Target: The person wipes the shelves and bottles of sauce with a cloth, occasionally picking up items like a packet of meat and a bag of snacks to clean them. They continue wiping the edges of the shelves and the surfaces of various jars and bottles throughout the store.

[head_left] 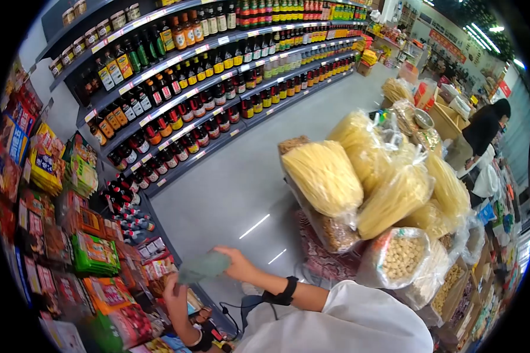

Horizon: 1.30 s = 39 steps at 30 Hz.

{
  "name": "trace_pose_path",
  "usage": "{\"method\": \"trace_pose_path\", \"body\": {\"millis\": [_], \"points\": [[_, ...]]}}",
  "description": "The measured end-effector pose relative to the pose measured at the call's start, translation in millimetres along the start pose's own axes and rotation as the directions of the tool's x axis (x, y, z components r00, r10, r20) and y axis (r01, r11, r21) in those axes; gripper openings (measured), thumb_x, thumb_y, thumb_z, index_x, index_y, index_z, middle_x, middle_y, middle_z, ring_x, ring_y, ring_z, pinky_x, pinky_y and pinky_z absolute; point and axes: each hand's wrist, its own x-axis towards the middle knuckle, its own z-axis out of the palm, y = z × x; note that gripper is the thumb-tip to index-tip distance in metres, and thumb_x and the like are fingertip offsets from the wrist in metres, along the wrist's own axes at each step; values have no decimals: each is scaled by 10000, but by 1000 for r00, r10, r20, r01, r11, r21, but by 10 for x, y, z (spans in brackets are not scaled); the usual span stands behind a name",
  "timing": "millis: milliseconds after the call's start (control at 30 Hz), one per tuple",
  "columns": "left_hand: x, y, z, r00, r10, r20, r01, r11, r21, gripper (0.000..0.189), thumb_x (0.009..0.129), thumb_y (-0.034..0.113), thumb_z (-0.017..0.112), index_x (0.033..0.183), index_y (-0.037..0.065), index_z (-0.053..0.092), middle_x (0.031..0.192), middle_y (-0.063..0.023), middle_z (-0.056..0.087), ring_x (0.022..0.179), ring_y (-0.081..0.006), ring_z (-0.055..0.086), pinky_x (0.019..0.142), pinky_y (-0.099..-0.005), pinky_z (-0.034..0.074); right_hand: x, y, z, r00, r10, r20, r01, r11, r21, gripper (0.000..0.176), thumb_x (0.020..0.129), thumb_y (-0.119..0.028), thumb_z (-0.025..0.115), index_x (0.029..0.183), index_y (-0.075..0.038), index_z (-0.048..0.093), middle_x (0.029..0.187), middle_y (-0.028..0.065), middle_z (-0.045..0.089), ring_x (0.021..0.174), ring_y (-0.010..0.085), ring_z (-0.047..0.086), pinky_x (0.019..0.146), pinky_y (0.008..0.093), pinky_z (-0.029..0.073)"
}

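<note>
Thin grey-green item [204,267], between hands.
My right hand [239,263] pinches its right end; my left hand [174,290] meets its left end, closure unclear.

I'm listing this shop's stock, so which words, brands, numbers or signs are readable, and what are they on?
None reads clearly enough to quote.
Bottle labels: too small.
Shelf price tags: too small.
Packets at left: lettering too small or blurred.
Red banner, far wall: blurred.
Green item between the hands: no print visible.
</note>
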Motion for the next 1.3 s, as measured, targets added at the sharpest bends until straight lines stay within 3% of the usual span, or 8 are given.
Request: {"method": "trace_pose_path", "body": {"millis": [200, 333, 400, 467, 667, 867, 1133, 1300], "points": [[1594, 399, 301, 967, 211, 145, -223, 972, 70, 168, 745, -80, 564, 909, -43, 553, 1090, -121, 524, 1027, -220, 522, 892, -296, 393, 827, 154, -469, 928, 11, -372, -17, 1000, -15, 221, 780, 50, 516, 990, 6, 567, 924, 54, 571, 877, 144, 566, 791, 261, 453], [2466, 542, 789, 899, 341, 274, -305, 938, -167, 162, 727, -72, 617, 879, -50, 566, 1097, -126, 527, 1015, -232, 525, 885, -305, 397, 1527, 595, -1094, 829, 75, -554, -80, 997, 15, 229, 820, 42, 478, 1035, 19, 556, 963, 58, 576, 905, 145, 569, 820, 256, 446], [2919, 642, 998, 846, 247, 472, -288, 957, 16, 130, 740, -46, 644, 851, -51, 578, 1039, -114, 554, 968, -218, 539, 852, -284, 403, 1992, 720, -1432, 818, -1, -575, -63, 994, -91, 288, 823, 59, 456, 1090, 6, 549, 1023, 56, 575, 931, 132, 563, 830, 251, 443], [3381, 699, 1232, 833, 265, 486, -324, 945, 41, 111, 757, -27, 656, 835, -56, 583, 949, -95, 560, 889, -183, 538, 799, -252, 406, 2453, 649, -1702, 799, 142, -585, -85, 989, 124, 367, 819, 76, 438, 1156, -29, 538, 1062, 53, 572, 956, 133, 551, 831, 253, 439], [4663, 896, 1721, 871, 170, 460, -196, 981, 9, 95, 771, -39, 637, 810, -64, 554, 821, -52, 484, 777, -127, 476, 734, -222, 393, 3663, 268, -2535, 784, 142, -605, 81, 942, 326, 411, 813, 74, 425, 1177, -84, 533, 1046, 35, 573, 967, 130, 530, 819, 242, 431], [5923, 968, 2406, 816, 173, 552, -207, 978, -1, 150, 767, -27, 649, 762, -56, 502, 784, -44, 464, 762, -112, 462, 718, -209, 380, 4241, 366, -3791, 853, 32, -520, 73, 981, 180, 317, 831, 48, 419, 1105, -28, 558, 1047, 44, 597, 985, 126, 540, 845, 254, 435], [7727, 1395, 4194, 484, 237, 843, -349, 935, -62, 158, 759, 11, 678, 785, -35, 529, 742, -55, 517, 686, -126, 490, 663, -230, 410, 4490, 158, -5424, 622, -133, -772, -11, 984, -178, 250, 727, 73, 553, 962, 6, 607, 848, 56, 630, 825, 96, 563, 744, 257, 458], [8598, 2137, 5947, 124, 241, 963, -480, 864, -154, 237, 873, 157, 586, 1068, 22, 583, 903, -32, 590, 749, -105, 514, 673, -245, 438, 4334, 208, -5933, 225, 72, -972, -118, 992, 46, 177, 705, 64, 578, 870, 2, 599, 751, 12, 596, 736, 75, 538, 664, 236, 450]]}}
